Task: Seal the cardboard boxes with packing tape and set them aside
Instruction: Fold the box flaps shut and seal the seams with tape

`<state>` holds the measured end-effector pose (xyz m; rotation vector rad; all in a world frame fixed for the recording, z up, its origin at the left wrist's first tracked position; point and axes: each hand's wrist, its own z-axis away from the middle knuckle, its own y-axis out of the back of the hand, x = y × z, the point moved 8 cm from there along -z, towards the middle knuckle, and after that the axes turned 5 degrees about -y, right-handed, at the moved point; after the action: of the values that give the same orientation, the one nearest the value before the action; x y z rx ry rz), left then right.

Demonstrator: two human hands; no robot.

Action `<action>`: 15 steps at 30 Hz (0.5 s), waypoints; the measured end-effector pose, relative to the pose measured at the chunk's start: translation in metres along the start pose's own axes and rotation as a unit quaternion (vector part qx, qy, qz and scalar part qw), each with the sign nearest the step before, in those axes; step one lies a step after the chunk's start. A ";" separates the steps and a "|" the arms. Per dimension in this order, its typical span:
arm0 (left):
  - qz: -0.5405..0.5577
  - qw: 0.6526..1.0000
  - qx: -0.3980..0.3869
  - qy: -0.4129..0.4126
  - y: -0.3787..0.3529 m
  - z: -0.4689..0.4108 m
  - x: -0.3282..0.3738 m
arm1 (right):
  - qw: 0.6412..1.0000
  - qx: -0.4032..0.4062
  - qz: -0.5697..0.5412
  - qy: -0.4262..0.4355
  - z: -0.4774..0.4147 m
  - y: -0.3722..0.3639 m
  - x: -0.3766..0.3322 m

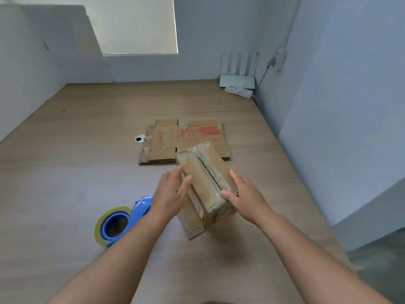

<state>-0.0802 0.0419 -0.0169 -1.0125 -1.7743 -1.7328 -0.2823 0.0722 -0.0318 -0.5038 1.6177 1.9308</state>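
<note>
A small brown cardboard box point(205, 183) stands on the wooden table, its top flaps closed along a centre seam with old clear tape at the ends. My left hand point(173, 189) lies against the box's left side with straight fingers. My right hand point(243, 191) holds the near right corner, thumb pressing on the top by the seam. A blue tape dispenser point(122, 220) with a yellowish roll of packing tape lies on the table to the left, partly behind my left forearm.
A flattened cardboard box point(171, 139) with red print lies just beyond the small box. A round cable hole point(140, 138) sits left of it. A white router point(237, 81) and power strip point(240, 91) stand at the far right corner. The table edge runs along the right.
</note>
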 end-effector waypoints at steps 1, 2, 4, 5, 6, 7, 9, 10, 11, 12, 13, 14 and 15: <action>-0.009 0.999 0.024 0.020 0.005 -0.009 -0.004 | 1.000 -0.014 0.014 0.009 0.002 0.001 0.000; -0.020 0.999 0.024 0.041 0.007 -0.018 -0.009 | 0.999 -0.021 0.023 0.019 0.004 0.003 0.000; -0.026 0.997 -0.006 0.067 0.003 -0.034 -0.012 | 0.999 -0.029 0.030 0.031 0.005 0.005 0.001; -0.015 0.997 -0.017 0.079 0.000 -0.041 -0.016 | 0.998 -0.033 0.032 0.032 0.005 0.006 0.002; -0.006 0.995 -0.023 0.100 -0.002 -0.044 -0.016 | 0.998 -0.034 0.033 0.032 0.005 0.007 0.004; 0.003 0.992 -0.018 0.124 -0.003 -0.045 -0.019 | 0.999 -0.026 0.036 0.030 0.004 0.010 0.006; 0.016 0.984 0.000 0.176 -0.006 -0.041 -0.025 | 0.998 0.025 0.052 0.021 0.002 0.021 0.013; 0.015 0.980 0.010 0.197 -0.007 -0.035 -0.025 | 0.995 0.070 0.063 0.015 0.002 0.031 0.017; 0.005 0.978 0.020 0.209 -0.009 -0.030 -0.025 | 0.990 0.124 0.071 0.009 0.003 0.041 0.021; -0.017 0.975 0.023 0.222 -0.011 -0.025 -0.024 | 0.980 0.184 0.070 0.012 0.006 0.050 0.022; -0.039 0.971 0.022 0.236 -0.013 -0.019 -0.022 | 0.967 0.243 0.067 0.027 0.011 0.059 0.021; -0.056 0.966 0.014 0.251 -0.017 -0.014 -0.021 | 0.956 0.282 0.064 0.043 0.017 0.064 0.019; -0.064 0.964 -0.002 0.260 -0.022 -0.010 -0.021 | 0.950 0.301 0.060 0.057 0.020 0.064 0.018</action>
<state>-0.0855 0.0298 -0.0459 -0.3896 -1.5143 -1.8623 -0.3356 0.0883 0.0102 -0.2688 2.2304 1.3897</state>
